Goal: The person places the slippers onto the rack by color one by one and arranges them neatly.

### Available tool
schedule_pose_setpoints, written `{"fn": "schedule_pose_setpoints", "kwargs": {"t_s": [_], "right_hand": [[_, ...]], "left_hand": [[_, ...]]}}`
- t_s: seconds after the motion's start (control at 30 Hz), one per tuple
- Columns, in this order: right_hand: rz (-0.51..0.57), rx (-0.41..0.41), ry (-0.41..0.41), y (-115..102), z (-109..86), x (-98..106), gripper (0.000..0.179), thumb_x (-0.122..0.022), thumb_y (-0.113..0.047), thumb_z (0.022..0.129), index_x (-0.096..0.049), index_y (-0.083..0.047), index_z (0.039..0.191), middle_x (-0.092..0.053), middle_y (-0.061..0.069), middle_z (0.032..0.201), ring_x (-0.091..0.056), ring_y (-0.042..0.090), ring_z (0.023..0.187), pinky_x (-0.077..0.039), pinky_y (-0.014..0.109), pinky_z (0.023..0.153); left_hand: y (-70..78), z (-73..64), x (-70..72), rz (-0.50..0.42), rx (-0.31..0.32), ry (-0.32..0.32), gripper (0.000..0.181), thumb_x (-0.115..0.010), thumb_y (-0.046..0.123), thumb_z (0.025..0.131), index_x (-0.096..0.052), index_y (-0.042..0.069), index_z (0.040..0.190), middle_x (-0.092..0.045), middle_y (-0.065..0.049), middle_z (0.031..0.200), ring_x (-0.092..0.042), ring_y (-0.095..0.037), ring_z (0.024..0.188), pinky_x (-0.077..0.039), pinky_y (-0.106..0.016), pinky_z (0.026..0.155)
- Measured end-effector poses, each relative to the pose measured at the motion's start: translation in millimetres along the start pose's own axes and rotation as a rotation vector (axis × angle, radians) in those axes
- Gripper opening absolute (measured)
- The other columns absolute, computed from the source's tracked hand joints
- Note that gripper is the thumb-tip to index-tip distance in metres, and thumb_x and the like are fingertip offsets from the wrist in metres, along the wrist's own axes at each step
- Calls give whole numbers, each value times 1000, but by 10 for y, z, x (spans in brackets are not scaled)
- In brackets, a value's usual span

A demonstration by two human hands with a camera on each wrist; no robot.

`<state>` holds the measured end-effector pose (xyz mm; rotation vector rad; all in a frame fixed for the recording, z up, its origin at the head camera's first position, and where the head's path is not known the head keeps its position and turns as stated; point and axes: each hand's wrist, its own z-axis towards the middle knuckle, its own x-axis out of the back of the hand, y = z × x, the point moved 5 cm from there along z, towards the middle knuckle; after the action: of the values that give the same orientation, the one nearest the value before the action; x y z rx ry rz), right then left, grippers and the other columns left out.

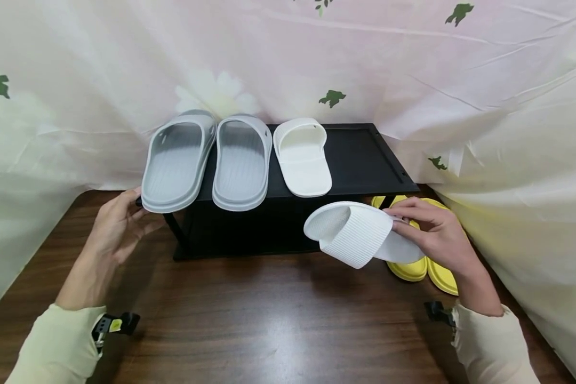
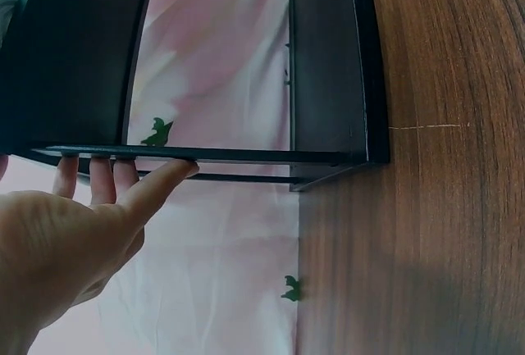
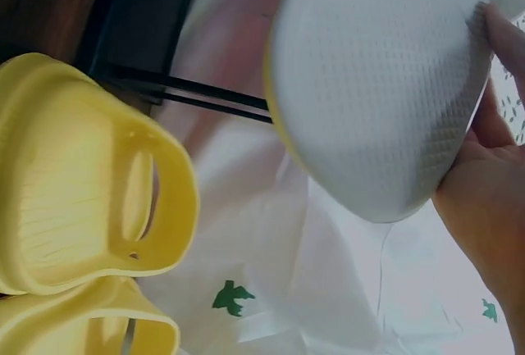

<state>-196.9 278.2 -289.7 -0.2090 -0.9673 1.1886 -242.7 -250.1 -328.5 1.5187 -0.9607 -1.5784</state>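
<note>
In the head view my right hand (image 1: 434, 229) pinches a white slide slipper (image 1: 357, 234) by its heel, thumb and fingers on either side of the sole. The slipper hangs tilted in front of the black shoe rack (image 1: 355, 154), toe to the left; its textured sole (image 3: 369, 84) shows in the right wrist view. My left hand (image 1: 117, 226) is at the rack's left side. There its extended fingertips touch the side bar (image 2: 246, 156). On the top shelf stand two grey clogs (image 1: 175, 165) (image 1: 241, 165) and a second white slide slipper (image 1: 308, 168).
Yellow clogs (image 3: 74, 183) stand on the brown wooden floor (image 1: 269, 320) to the right of the rack, partly hidden behind my right hand in the head view. A pale curtain (image 1: 278, 58) with green leaf prints hangs behind the rack and along both sides.
</note>
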Motion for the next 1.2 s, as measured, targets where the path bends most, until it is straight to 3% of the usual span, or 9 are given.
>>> {"fn": "schedule_pose_setpoints", "kwargs": {"t_s": [0.27,0.43,0.6,0.8,0.97,1.2], "right_hand": [[261,63,64,-64,101,56,43,-62,41,70,-71,16,104,-70,18,101,-63,19,91,-55,18,75],[330,90,136,-59,136,94,40,-61,39,72,-71,17,104,-70,20,102,-62,22,92,-55,19,74],[325,58,240,-46,164,127,33,-65,34,74,-70,19,103,-72,16,101,-60,20,86,-52,18,67],[323,31,280,-39,223,139,30,-66,34,75,-68,22,103,-74,11,98,-59,18,81,-50,18,65],[286,-45,328,-35,268,164,28,-71,25,79,-69,20,106,-74,6,94,-60,15,79,-49,16,63],[275,-160,397,-66,333,187,27,-76,18,80,-72,15,107,-75,5,89,-63,14,74,-53,16,62]], "left_hand": [[20,18,-1,1,2,-4,18,-65,18,102,-76,6,96,-70,-3,98,-69,-18,91,-62,-41,78],[27,18,11,-11,12,-13,19,-64,16,102,-76,4,94,-70,-4,98,-70,-19,88,-62,-43,79],[25,18,12,9,15,-13,21,-63,15,102,-75,5,88,-70,-4,96,-70,-19,86,-62,-43,78],[30,12,12,13,7,-17,23,-63,16,103,-74,5,86,-70,-3,96,-70,-19,84,-63,-43,78],[29,11,16,16,9,-22,20,-64,18,102,-76,5,93,-71,-3,97,-71,-18,87,-63,-43,78],[31,14,20,17,10,-24,22,-63,17,103,-76,6,89,-71,-3,96,-71,-18,87,-63,-43,78]]}}
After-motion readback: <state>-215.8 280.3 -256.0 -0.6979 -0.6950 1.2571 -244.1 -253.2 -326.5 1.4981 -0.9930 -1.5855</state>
